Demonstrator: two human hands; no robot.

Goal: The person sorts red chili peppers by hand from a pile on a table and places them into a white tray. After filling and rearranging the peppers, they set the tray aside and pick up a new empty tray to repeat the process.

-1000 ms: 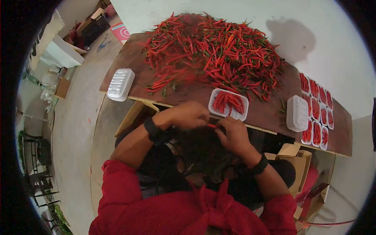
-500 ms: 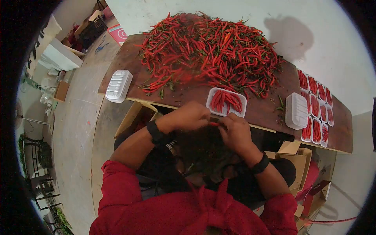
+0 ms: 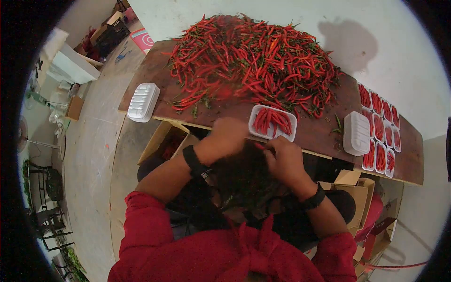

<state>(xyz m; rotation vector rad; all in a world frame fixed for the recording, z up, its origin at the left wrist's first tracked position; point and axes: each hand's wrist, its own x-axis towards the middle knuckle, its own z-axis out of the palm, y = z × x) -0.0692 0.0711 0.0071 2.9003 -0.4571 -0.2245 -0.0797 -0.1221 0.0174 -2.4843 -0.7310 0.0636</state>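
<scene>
My right hand (image 3: pixel 286 160) is closed round a red chili pepper (image 3: pixel 259 146), whose end pokes out to the left of the fingers at the table's front edge. To its left, my left hand (image 3: pixel 228 136) is smeared by motion, so its fingers cannot be made out. Just beyond both hands sits a white foam tray (image 3: pixel 293 132) with several red chilies (image 3: pixel 272 120) laid in it. A large heap of red chilies with green stems (image 3: pixel 253 61) covers the back of the brown table (image 3: pixel 221 110).
Stacked white trays stand upside down at the left (image 3: pixel 143 102) and the right (image 3: pixel 357 133). Several filled chili trays (image 3: pixel 379 129) line the table's right end. Below the edge are open cardboard boxes, one at the left (image 3: pixel 159 138) and one at the right (image 3: pixel 359 195).
My left hand has drawn away from the right hand, slightly to the left. The right hand stays nearly in place with the chili pepper.
</scene>
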